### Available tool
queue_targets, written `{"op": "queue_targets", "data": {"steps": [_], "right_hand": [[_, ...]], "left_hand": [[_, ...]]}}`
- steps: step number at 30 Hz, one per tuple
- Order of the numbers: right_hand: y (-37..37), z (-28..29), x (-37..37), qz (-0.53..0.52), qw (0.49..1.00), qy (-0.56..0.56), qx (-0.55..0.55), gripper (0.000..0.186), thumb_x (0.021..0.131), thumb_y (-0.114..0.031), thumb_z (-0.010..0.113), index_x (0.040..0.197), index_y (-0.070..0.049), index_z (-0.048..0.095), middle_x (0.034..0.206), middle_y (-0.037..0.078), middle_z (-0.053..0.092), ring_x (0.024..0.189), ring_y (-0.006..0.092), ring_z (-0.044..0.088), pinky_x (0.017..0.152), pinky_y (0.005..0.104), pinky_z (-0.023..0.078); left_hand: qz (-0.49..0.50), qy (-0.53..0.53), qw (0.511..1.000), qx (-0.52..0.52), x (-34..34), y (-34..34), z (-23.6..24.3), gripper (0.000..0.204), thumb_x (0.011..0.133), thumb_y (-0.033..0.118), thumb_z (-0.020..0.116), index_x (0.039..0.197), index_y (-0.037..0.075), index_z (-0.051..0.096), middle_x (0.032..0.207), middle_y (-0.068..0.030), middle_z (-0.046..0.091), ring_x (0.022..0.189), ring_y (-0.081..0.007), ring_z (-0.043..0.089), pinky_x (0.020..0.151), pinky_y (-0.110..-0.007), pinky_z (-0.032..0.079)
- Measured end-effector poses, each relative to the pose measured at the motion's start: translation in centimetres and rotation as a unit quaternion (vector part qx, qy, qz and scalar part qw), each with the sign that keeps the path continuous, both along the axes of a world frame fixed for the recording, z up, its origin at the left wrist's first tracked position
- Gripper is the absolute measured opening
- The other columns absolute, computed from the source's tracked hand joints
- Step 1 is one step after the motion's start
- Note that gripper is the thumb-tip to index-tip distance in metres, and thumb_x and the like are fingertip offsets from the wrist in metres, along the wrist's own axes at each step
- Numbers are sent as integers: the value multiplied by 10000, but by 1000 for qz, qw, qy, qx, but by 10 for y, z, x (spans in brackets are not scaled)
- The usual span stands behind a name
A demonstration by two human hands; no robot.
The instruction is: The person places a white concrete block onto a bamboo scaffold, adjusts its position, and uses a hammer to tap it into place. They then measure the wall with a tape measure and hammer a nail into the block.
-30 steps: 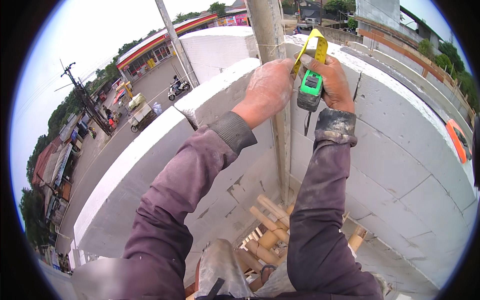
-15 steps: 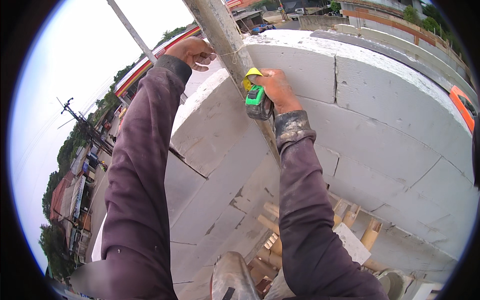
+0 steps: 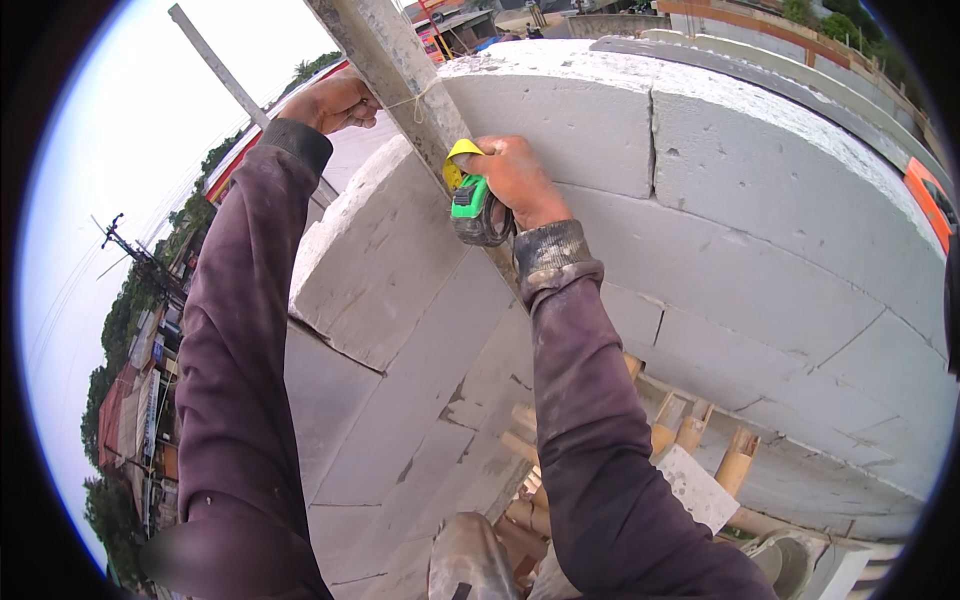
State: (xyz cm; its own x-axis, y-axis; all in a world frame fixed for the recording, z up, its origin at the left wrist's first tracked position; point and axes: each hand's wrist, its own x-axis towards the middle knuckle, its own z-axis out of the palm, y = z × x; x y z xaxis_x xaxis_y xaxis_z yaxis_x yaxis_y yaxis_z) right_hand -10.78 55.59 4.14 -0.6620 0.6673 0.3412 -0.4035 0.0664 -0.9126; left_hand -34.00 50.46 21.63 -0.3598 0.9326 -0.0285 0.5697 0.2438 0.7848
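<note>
My right hand (image 3: 515, 175) grips a green and black tape measure (image 3: 470, 206) against the grey, worn vertical post (image 3: 380, 75), with a loop of yellow blade (image 3: 459, 160) at its top. My left hand (image 3: 340, 100) is higher, at the left side of the post, fingers curled together; what they hold is hidden or too small to make out. A thin string (image 3: 415, 103) is tied round the post. White block walls (image 3: 750, 200) meet around the post, with a rough-topped block (image 3: 370, 240) on the left.
Bamboo poles (image 3: 740, 460) and a pale slab (image 3: 690, 495) lie below, near my legs. An orange tool (image 3: 926, 198) is at the right on the wall top. A second post (image 3: 220, 70) stands outside, and a street with buildings (image 3: 140, 390) is far down at the left.
My left hand has left the blade by the tape's case and moved up and left behind the post. My right hand has brought the tape leftward to the post. The view has tilted.
</note>
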Motion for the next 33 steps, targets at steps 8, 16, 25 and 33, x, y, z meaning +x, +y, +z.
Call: {"op": "queue_targets", "data": {"steps": [8,16,25,33], "right_hand": [[-1,-1,-4,-12,1000,8,1,254,906,-130,639,1070,53,703,777,61,666,529,126,602,329,275,416],[-5,4,-6,-40,999,-26,-3,243,903,-122,640,1048,63,702,776,72,667,533,130,606,330,277,414],[-21,26,14,-51,999,1,15,261,886,-141,642,1040,59,707,784,76,681,605,132,637,454,268,462],[-64,63,21,-7,995,28,95,312,900,-170,646,1099,67,689,852,84,702,677,132,656,584,265,506]], "left_hand": [[-50,-61,996,46,-4,1,-14,118,1041,110,503,1038,25,585,703,29,439,536,-72,387,591,-295,462],[38,-46,998,8,29,-11,-7,161,1049,99,483,1051,-3,608,736,-8,539,543,-88,488,570,-294,507],[170,412,872,203,122,-85,-31,300,939,278,649,988,6,767,843,-200,725,784,-310,698,756,-399,538],[103,189,953,214,160,-163,-102,421,962,339,651,1164,-26,711,935,-157,733,914,-218,705,816,-354,547]]}}
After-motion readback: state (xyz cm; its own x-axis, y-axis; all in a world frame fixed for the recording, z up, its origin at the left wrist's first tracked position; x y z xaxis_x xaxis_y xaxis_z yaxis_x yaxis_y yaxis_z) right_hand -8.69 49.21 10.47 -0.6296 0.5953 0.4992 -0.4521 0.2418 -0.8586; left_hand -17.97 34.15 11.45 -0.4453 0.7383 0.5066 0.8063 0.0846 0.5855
